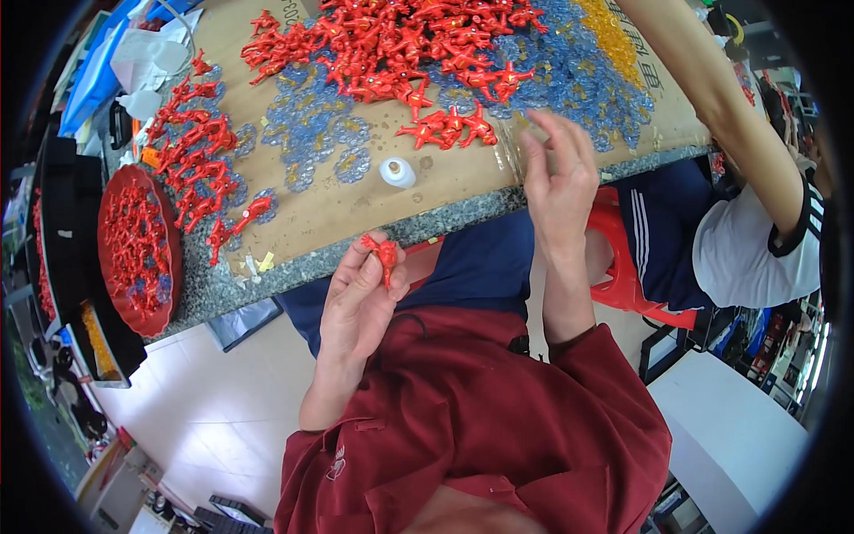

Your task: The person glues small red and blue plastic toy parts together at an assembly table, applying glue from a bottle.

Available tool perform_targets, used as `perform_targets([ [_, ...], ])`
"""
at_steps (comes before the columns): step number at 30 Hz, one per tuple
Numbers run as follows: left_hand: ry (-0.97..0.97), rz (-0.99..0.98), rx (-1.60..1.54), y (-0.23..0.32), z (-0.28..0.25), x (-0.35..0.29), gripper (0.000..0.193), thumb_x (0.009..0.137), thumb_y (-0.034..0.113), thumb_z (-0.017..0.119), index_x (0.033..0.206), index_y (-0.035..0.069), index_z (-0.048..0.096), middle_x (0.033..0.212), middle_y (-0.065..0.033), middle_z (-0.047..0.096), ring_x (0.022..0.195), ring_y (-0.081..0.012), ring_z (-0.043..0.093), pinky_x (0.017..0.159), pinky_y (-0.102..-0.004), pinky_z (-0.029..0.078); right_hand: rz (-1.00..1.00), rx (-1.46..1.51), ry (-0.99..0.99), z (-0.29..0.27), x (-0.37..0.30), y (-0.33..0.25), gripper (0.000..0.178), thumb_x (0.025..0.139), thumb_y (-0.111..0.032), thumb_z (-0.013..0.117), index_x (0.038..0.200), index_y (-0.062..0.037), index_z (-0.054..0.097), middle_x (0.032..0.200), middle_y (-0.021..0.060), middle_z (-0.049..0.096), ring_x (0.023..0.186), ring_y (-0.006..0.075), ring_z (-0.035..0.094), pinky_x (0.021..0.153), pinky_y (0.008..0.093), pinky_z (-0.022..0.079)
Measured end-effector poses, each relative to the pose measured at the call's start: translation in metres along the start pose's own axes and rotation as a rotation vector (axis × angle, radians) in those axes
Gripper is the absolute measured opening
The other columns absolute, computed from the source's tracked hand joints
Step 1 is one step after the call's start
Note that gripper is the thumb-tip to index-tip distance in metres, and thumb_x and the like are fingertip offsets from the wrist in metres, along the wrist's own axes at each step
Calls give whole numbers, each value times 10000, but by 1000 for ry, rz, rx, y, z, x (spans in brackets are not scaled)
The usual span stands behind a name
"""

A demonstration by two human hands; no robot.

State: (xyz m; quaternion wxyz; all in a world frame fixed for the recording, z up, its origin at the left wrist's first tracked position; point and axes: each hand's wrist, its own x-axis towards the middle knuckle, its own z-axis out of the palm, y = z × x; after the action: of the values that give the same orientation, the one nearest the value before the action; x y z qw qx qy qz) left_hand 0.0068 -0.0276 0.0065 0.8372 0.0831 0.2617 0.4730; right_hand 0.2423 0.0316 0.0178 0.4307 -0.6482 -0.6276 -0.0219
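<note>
Between the thumb and fingers of my left hand [358, 289] is a small red toy figure [385, 257], held just off the near edge of the table. My right hand [560, 173] is raised over the table edge with its fingers apart and nothing in them. Beyond it lie a few loose red figures [449, 126] in a short row. A big heap of red figures [391, 44] covers the far middle, next to piles of clear blue plastic pieces [569, 76]. A small white bottle [398, 173] stands on the cardboard between my hands.
At the left, rows of red figures on blue pieces [197, 151] line the table, beside a red bowl [175, 258] full of figures. Yellow pieces [609, 36] lie at the far right. A co-worker's arm [721, 98] reaches in at right, near a red stool [614, 267].
</note>
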Motion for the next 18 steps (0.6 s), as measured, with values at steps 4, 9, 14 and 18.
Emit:
perform_targets([
  [4,-18,-23,4,-3,1,4,234,878,126,508,1105,68,505,968,-108,548,725,-139,470,621,-248,363,-6,-148,-40,4,7,13,226,712,-22,629,938,-20,622,868,136,586,818,288,539,719,352,435],
  [9,-16,-13,9,-5,3,5,244,877,118,506,1113,56,496,972,-117,549,716,-143,472,621,-250,364,162,102,-21,-9,1,-2,190,723,-18,649,912,-5,642,853,95,604,754,166,565,653,277,449],
  [14,-95,-15,6,-9,14,15,259,876,105,503,1125,39,484,989,-130,546,716,-147,477,622,-251,366,548,931,-311,-20,-25,-32,175,780,22,611,953,47,619,901,82,604,788,108,573,699,208,463],
  [18,-177,-26,-22,-15,15,22,271,875,115,510,1132,34,474,961,-116,558,722,-149,487,616,-252,369,603,1253,-521,-15,-44,-46,244,779,51,599,1020,56,568,936,78,566,806,113,565,721,223,462],
])
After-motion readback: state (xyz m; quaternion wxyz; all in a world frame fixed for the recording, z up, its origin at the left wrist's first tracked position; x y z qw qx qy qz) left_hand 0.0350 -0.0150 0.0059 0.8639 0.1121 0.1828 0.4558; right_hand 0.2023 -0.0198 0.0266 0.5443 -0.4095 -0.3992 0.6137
